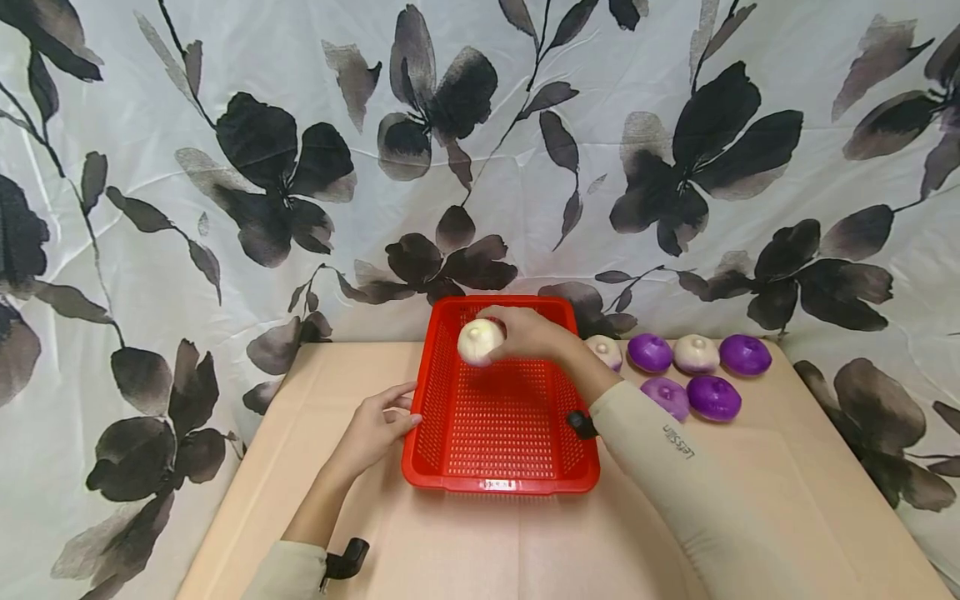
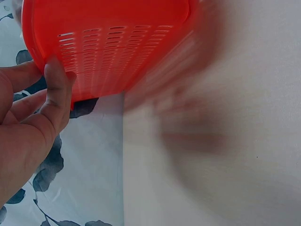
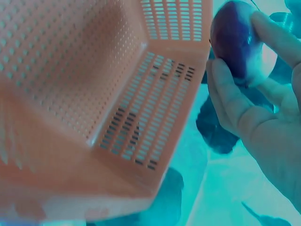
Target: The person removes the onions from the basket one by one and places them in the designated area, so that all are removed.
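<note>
A red perforated plastic basket (image 1: 501, 483) stands on the table. My right hand (image 1: 528, 333) grips an onion (image 1: 478, 342) above the far left part of the basket. From overhead the onion looks white with a purple underside; the right wrist view shows its dark purple side, with fingers and thumb around it. Against the basket's left rim rests my left hand (image 1: 378, 425), fingers loosely bent. In the left wrist view, that hand's fingertips (image 2: 54, 68) touch the outer wall just under the rim.
Several onions sit right of the basket, among them a white onion (image 1: 696, 354), a dark purple onion (image 1: 715, 398) and a lighter purple onion (image 1: 665, 398). My right forearm partly covers the nearest ones. A floral cloth (image 1: 540, 167) hangs behind the table (image 1: 480, 542).
</note>
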The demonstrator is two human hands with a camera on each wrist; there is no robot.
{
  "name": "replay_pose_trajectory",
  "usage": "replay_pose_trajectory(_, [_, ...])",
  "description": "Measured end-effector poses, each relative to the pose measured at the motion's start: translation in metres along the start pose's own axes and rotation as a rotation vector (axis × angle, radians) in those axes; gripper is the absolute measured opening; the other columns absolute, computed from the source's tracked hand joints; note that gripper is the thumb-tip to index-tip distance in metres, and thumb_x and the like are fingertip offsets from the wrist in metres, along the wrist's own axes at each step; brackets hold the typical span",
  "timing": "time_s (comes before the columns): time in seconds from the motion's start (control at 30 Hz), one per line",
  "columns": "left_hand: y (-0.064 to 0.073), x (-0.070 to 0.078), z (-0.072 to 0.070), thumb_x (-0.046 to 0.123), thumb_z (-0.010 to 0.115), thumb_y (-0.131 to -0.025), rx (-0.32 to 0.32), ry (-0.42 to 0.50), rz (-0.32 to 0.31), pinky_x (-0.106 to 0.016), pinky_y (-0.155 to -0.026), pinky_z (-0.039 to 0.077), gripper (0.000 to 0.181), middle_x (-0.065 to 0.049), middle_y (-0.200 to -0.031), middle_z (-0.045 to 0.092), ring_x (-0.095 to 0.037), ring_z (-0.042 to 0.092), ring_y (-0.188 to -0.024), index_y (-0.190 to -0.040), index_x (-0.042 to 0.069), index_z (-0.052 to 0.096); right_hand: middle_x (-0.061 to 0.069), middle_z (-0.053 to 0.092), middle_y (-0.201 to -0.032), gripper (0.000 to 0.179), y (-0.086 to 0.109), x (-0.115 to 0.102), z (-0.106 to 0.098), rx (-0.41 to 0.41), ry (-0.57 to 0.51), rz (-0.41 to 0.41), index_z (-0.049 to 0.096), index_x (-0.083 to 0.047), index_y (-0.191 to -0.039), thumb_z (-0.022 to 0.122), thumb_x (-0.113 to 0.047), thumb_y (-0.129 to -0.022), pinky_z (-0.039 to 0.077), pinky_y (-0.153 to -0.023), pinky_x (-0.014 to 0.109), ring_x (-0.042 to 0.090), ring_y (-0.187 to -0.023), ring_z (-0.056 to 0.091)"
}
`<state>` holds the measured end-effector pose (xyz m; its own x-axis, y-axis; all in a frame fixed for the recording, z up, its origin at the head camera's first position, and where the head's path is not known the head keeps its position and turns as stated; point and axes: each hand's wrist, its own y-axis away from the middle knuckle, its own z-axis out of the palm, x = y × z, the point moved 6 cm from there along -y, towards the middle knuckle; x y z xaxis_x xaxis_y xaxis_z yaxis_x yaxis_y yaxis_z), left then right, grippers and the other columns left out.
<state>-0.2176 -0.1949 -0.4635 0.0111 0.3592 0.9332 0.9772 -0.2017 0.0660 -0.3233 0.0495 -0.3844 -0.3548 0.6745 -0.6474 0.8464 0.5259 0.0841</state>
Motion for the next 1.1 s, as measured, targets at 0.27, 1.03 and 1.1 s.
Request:
replay_pose_trajectory(0.27, [0.0,-0.001,-0.002,-0.001,0.071,-0.094,0.003,-0.012,-0.002,-0.027,-0.067,0.062,0.061,-0.026,-0.119,0.064,-0.028,0.074,-0.09,-0.15,-0.002,0.048,0.0,0.067,-0.127,0.071,0.035,0.013,-0.017,-0.042,-0.109,-0.036,0.061,-0.024,-0.14,0.093,-0.028,-0.076,0.059,-0.099,0.047,0.024,-0.112,0.064])
replay_pose_trajectory(1.03, [-0.001,-0.004,-0.001,0.0,0.072,-0.094,0.006,-0.031,-0.008,-0.027,-0.069,0.063,0.061,-0.025,-0.119,0.064,-0.019,0.074,-0.087,-0.151,0.0,0.049,0.005,0.063,-0.135,0.075,0.152,0.097,-0.061,0.047,-0.107,-0.067,0.054,-0.014,-0.148,0.088,-0.022,-0.082,0.057,-0.097,0.031,0.026,-0.116,0.062])
replay_pose_trajectory(1.1, [-0.002,-0.004,-0.001,0.0,0.072,-0.094,0.008,-0.029,-0.008,-0.027,-0.068,0.062,0.061,-0.025,-0.119,0.064,-0.021,0.074,-0.088,-0.15,0.0,0.049,0.005,0.063,-0.135,0.075,0.162,0.109,-0.066,0.059,-0.094,-0.049,0.053,-0.014,-0.149,0.088,-0.022,-0.083,0.056,-0.094,0.026,0.027,-0.116,0.062])
